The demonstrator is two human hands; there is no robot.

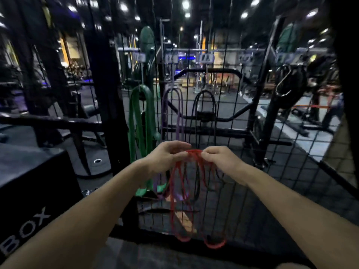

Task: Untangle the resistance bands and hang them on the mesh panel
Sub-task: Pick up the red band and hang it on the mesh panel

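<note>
Red resistance bands (181, 200), thin, looped, at least two loops dangling, exact count unclear from tangle, bunched at top between both hands in front of mesh panel (242, 152). Left hand (167, 156) and right hand (219, 158) each pinch the top, fingers curled. On the panel behind hang three more: green band (136, 121), purple band (179, 113), black band (204, 98). Black box (33, 181) at left.
</note>
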